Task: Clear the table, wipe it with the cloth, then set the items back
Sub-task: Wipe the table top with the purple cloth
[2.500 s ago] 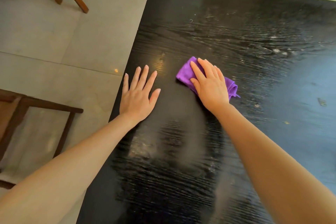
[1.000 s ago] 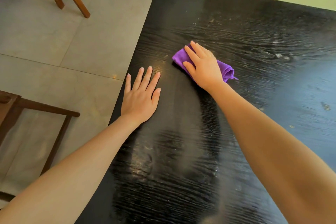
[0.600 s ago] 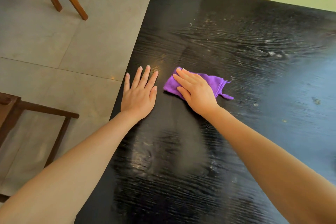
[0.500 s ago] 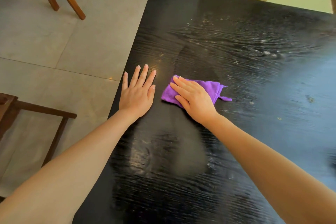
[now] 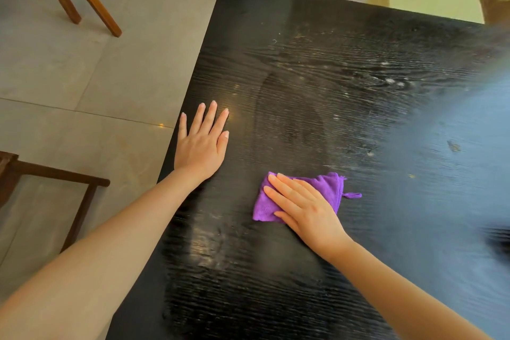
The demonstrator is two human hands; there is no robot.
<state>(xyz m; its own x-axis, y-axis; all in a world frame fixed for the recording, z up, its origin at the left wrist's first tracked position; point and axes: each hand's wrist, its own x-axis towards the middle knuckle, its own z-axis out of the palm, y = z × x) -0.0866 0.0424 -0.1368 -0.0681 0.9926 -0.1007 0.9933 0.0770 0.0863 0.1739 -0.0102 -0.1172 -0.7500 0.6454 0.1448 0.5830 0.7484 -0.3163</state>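
- Purple cloth (image 5: pixel 329 188) has slid back toward six o'clock under the flat, pressing right hand (image 5: pixel 303 210); wiping is mid-stroke.
- Left hand (image 5: pixel 201 146) stays splayed, holding nothing, on the bench (image 5: pixel 386 96).

Folded purple cloth (image 5: pixel 329 188) flat on smeared black wood-grain table (image 5: pixel 345 91), near its left edge.

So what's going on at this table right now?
A person is wiping a black wood-grain table with a folded purple cloth. Their right hand presses flat on the cloth, fingers straight, while the left hand rests flat on the tabletop near its left edge. Pale smears and a few specks show on the surface farther out, so the wiping looks unfinished.
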